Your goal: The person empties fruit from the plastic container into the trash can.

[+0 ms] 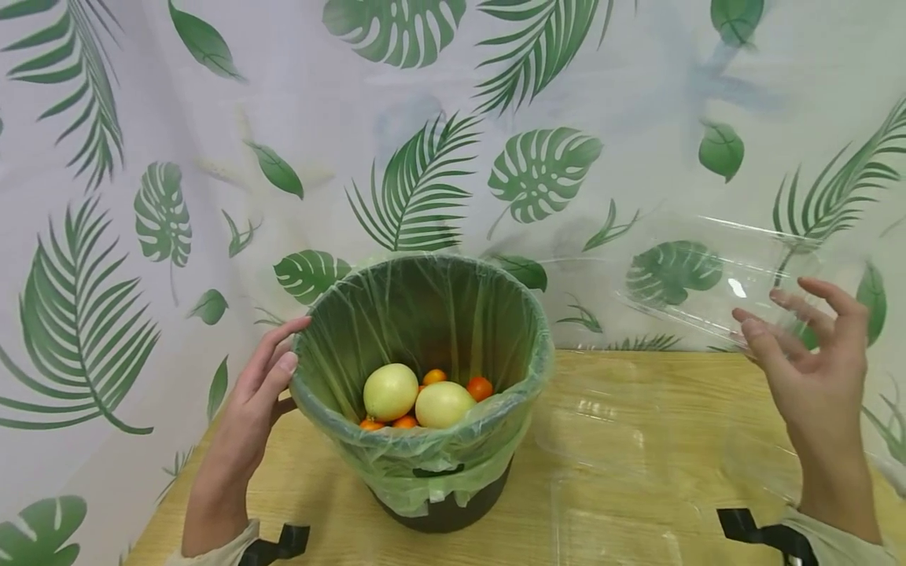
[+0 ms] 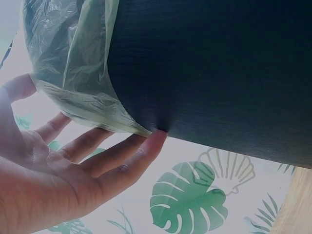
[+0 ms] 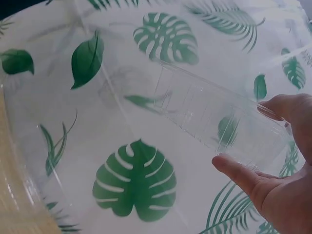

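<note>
A dark bin [image 1: 456,512] lined with a thin green plastic bag [image 1: 368,460] stands on the table. Inside it lie two pale yellow fruits [image 1: 391,391] and several small orange-red fruits [image 1: 480,387]. My left hand [image 1: 244,409] touches the bin's left side near the rim; in the left wrist view its spread fingers [image 2: 122,163] rest against the bag and the dark wall. To the right, my right hand [image 1: 824,362] holds a clear plastic box [image 1: 715,275] by one end, thumb and fingers on opposite edges. The box is raised and tilted, and its interior shows nothing.
Clear plastic containers [image 1: 602,417], hard to make out, lie on the wooden table [image 1: 318,503] right of the bin. Behind the table hangs a white sheet [image 1: 283,79] printed with green leaves.
</note>
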{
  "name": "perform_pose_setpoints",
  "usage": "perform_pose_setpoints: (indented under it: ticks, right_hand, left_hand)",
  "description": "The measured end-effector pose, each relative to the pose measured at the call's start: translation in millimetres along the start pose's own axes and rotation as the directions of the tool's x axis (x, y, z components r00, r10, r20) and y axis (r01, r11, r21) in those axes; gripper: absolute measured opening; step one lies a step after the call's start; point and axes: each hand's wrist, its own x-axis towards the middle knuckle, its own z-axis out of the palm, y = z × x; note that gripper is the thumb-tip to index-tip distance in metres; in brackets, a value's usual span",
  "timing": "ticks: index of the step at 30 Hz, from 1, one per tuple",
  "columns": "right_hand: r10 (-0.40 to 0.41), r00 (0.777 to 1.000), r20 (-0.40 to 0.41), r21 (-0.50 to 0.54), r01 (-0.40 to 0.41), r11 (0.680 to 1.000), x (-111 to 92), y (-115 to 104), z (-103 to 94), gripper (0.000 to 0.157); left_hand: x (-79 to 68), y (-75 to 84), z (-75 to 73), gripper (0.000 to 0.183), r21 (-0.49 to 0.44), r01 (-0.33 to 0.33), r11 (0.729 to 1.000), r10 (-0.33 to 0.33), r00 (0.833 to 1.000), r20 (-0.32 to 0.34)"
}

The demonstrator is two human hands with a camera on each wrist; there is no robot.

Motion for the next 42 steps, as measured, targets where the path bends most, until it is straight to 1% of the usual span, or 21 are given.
perform_pose_setpoints:
  ticks: [4,7,10,12,15,18,20,22,25,28,30,32,34,36,38,42]
  right_hand:
    - [0.049,0.998,-0.026,-0.096,-0.051,0.994,5,13,-8.9,0.07]
    - [0.074,0.996,-0.039,-0.118,-0.078,0.99,7,20,-16.2,0.071]
    - [0.106,0.993,-0.044,-0.08,-0.109,0.991,9,28,-23.2,0.071]
    - [0.133,0.99,-0.044,-0.025,-0.134,0.991,9,34,-28.4,0.071]
    - [0.18,0.982,-0.054,0.014,-0.18,0.984,7,43,-38.0,0.07]
    - [0.216,0.975,-0.054,0.035,-0.214,0.976,5,54,-48.6,0.062]
    - [0.241,0.97,-0.042,0.072,-0.238,0.969,4,59,-54.8,0.055]
    - [0.262,0.965,-0.022,0.13,-0.257,0.958,5,64,-60.1,0.05]
    - [0.297,0.955,-0.012,0.226,-0.286,0.931,7,69,-66.3,0.049]
    - [0.336,0.942,-0.01,0.276,-0.32,0.906,9,73,-70.9,0.05]
    - [0.366,0.931,0.001,0.29,-0.351,0.891,10,76,-73.2,0.051]
    - [0.399,0.917,0.011,0.28,-0.386,0.879,10,79,-75.3,0.052]
    - [0.426,0.905,0.012,0.243,-0.416,0.876,10,81,-77.7,0.055]
    - [0.448,0.894,-0.008,0.192,-0.438,0.878,8,83,-81.0,0.059]
    - [0.477,0.878,-0.04,0.132,-0.469,0.873,6,86,-84.9,0.062]
    - [0.521,0.846,-0.108,0.014,-0.523,0.852,2,94,-95.5,0.062]
  left_hand:
    - [-1.4,-0.2,-1.5,0.046,0.0,0.004,1.0,-0.004,1.0,-0.009]
    - [-1.4,-0.2,-2.1,0.046,0.002,0.002,1.0,-0.002,1.0,-0.012]
    - [-1.7,-0.2,-2.5,0.046,0.0,-0.001,1.0,0.001,1.0,-0.012]
    - [-2.0,-0.5,-2.5,0.046,-0.001,-0.003,1.0,0.003,1.0,-0.01]
    - [-1.9,-1.2,-1.7,0.046,0.001,-0.006,1.0,0.006,1.0,-0.003]
    - [-1.4,-2.0,-0.9,0.045,0.004,-0.005,1.0,0.005,1.0,0.001]
    - [-0.8,-2.1,-0.8,0.045,0.009,-0.002,1.0,0.002,1.0,-0.001]
    - [0.4,-1.9,-1.2,0.045,0.008,-0.005,1.0,0.005,1.0,-0.004]
    - [3.0,-0.9,-2.4,0.045,0.013,-0.013,1.0,0.013,1.0,0.001]
    - [4.3,0.0,-4.0,0.045,0.01,-0.014,1.0,0.014,1.0,0.002]
    - [3.5,0.4,-4.9,0.045,0.007,-0.012,1.0,0.012,1.0,-0.002]
    - [1.9,0.4,-5.4,0.045,0.0,-0.01,1.0,0.01,1.0,-0.005]
    - [0.3,-0.1,-5.0,0.045,-0.003,-0.011,1.0,0.011,1.0,-0.005]
    - [-1.0,-0.7,-4.3,0.045,-0.003,-0.01,1.0,0.01,1.0,0.0]
    - [-1.4,-1.2,-3.2,0.046,-0.001,-0.012,1.0,0.012,1.0,0.004]
    - [-0.7,-1.7,-1.7,0.046,0.007,-0.013,1.0,0.013,1.0,0.012]
